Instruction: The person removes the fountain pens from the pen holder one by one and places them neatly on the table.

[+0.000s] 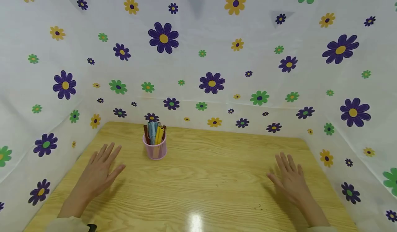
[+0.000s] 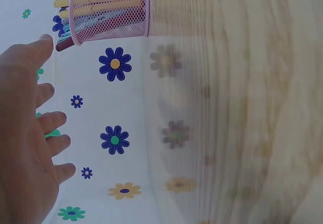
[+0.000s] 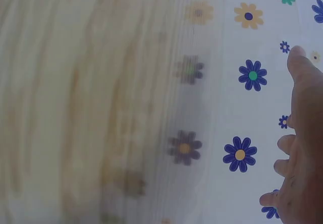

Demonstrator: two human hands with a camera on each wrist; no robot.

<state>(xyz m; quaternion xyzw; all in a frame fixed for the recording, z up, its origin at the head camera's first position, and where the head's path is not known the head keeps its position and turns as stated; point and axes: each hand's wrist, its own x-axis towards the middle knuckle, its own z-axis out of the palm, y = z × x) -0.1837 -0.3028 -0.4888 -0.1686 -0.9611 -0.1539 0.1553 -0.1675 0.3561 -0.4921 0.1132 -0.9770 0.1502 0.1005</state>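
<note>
A pink mesh pen cup (image 1: 156, 151) stands upright toward the back left of the wooden table. Packed into it are several markers (image 1: 153, 132) with blue, yellow and dark red bodies. My left hand (image 1: 98, 171) hovers over the table's left side, fingers straight and spread, apart from the cup. The left wrist view shows the same pen cup (image 2: 110, 12) beyond the thumb. At the right side of the table my right hand (image 1: 291, 182) is held with its fingers extended and nothing in it.
A white cloth (image 1: 263, 83) printed with purple, green and yellow flowers hangs behind the table and along both sides. The light wooden tabletop (image 1: 198, 170) has a bright reflection near its front. Small dark specks (image 1: 260, 207) lie at the front right.
</note>
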